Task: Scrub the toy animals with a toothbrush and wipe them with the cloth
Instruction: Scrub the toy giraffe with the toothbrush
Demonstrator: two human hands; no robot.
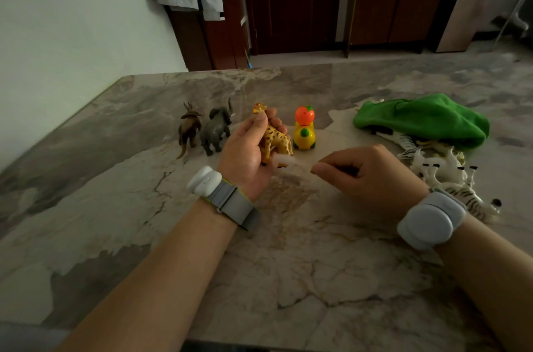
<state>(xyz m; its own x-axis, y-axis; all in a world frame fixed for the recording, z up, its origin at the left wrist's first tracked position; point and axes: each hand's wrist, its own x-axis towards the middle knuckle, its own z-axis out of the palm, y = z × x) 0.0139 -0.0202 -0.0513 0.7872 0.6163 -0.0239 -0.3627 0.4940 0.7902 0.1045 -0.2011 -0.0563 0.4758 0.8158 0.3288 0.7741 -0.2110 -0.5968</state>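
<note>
My left hand (248,149) grips the giraffe (275,138) over the worktop (288,279) — my right hand (372,175) pinches the toothbrush (285,162) by its legs. The green cloth (424,118) lies far right — wide bare room near the front edge.

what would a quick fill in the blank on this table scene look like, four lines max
1. The left hand grips a spotted toy ____.
2. The crumpled cloth right of the yellow toy car is ____.
3. Beside the brown antlered toy stands a gray ____.
4. The right hand pinches a ____ with a white head.
Missing words: giraffe; green; elephant; toothbrush.
</note>
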